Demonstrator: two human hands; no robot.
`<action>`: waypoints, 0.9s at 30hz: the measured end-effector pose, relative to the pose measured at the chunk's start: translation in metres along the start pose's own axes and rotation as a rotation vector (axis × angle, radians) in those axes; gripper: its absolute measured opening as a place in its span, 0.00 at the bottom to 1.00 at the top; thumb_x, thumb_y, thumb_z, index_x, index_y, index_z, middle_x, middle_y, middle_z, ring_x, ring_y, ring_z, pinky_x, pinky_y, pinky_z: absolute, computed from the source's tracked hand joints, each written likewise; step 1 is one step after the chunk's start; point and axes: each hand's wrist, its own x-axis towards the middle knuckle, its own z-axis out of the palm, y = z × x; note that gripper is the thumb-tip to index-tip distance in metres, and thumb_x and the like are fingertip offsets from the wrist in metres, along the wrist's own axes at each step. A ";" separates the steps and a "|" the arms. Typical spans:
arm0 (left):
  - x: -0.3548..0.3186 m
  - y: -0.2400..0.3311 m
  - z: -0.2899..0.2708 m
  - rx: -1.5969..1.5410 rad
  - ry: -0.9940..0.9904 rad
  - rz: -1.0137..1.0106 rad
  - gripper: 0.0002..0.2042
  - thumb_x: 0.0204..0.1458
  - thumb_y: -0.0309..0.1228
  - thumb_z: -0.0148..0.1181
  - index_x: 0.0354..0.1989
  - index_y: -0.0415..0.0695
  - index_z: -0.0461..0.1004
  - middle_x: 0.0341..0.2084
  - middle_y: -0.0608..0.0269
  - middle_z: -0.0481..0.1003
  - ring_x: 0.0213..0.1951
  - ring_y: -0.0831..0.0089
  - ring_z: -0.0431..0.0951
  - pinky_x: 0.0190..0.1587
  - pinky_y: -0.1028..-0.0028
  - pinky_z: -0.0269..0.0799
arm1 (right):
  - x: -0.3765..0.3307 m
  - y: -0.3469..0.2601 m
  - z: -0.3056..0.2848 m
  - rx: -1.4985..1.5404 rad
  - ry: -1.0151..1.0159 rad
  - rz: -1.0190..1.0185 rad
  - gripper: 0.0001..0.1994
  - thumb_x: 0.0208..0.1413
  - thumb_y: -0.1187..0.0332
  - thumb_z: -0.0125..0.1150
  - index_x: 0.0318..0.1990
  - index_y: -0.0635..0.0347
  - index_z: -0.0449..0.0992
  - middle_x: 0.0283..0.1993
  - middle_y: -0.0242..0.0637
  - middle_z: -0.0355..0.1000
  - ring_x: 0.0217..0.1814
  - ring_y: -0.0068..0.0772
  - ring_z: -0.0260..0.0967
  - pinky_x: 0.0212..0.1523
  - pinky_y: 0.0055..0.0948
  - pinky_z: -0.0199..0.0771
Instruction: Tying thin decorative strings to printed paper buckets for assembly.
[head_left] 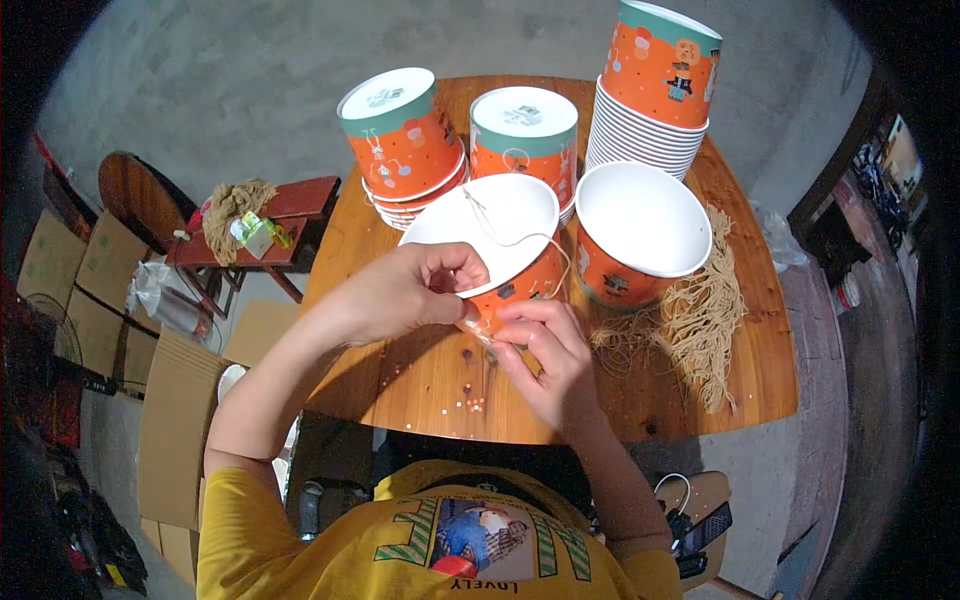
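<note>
A white-lined orange paper bucket (532, 277) is tilted on its side in front of me. My left hand (400, 288) grips its near rim, fingers curled inside and thumb outside. Against the outer wall below that thumb, my right hand (552, 362) has thumb and fingertips closed in a pinch; what lies between them is too small to make out. A thin beige cord (512, 243) lies inside the bucket, passes over the rim and hangs down the outer wall. To the right, touching or nearly touching, a second paper bucket (622, 280) stands upright with its mouth up.
Upside-down bucket stacks stand behind: left (400, 150), middle (525, 140), and a tall one (650, 110) at right. Loose beige cords (705, 330) lie on the wooden table (420, 400), with small paper dots (462, 404) near its front edge. A red bench (300, 210) stands left.
</note>
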 end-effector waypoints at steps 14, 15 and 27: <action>0.005 0.000 0.006 0.104 -0.013 0.011 0.09 0.45 0.16 0.56 0.36 0.39 0.70 0.28 0.72 0.72 0.35 0.84 0.70 0.40 0.81 0.66 | 0.003 -0.002 -0.009 -0.361 -0.117 -0.173 0.12 0.43 0.71 0.66 0.37 0.57 0.74 0.52 0.31 0.69 0.47 0.34 0.66 0.44 0.31 0.72; 0.005 -0.001 0.006 0.111 -0.028 0.017 0.10 0.45 0.16 0.56 0.36 0.39 0.70 0.28 0.72 0.73 0.34 0.84 0.70 0.40 0.81 0.66 | 0.004 -0.002 -0.009 -0.348 -0.075 -0.214 0.12 0.43 0.70 0.66 0.37 0.57 0.74 0.51 0.31 0.69 0.46 0.33 0.66 0.43 0.31 0.72; 0.004 -0.005 0.007 0.170 -0.010 0.031 0.10 0.46 0.17 0.55 0.37 0.39 0.69 0.27 0.71 0.73 0.34 0.84 0.70 0.40 0.79 0.67 | 0.001 -0.006 -0.007 -0.240 0.035 -0.070 0.09 0.42 0.78 0.62 0.32 0.60 0.70 0.28 0.36 0.68 0.28 0.38 0.66 0.28 0.33 0.69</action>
